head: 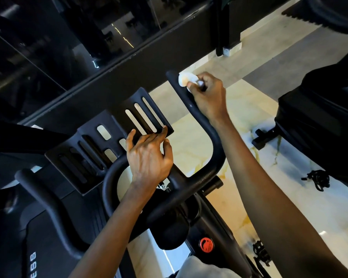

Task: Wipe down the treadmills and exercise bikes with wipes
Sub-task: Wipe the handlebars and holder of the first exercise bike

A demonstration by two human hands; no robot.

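Glossy marble floor (189, 153) beneath one matte black bike handlebar (216, 145). One crumpled white wipe (184, 79) pinched by right hand (207, 95) at handlebar's tip; left hand (149, 157), fingers loosely spread, touching slotted tray (117, 117) beside handlebar.

Pale marble floor (257, 105), exercise bike (216, 149) standing on it, tangled black cord (317, 179), neighbouring machine's foot (263, 137)

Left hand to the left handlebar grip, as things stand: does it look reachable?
Probably yes. The left hand holds nothing and rests on the slotted tray; the left grip lies bare beside it, with nothing between. The wipe is in the right hand, though.
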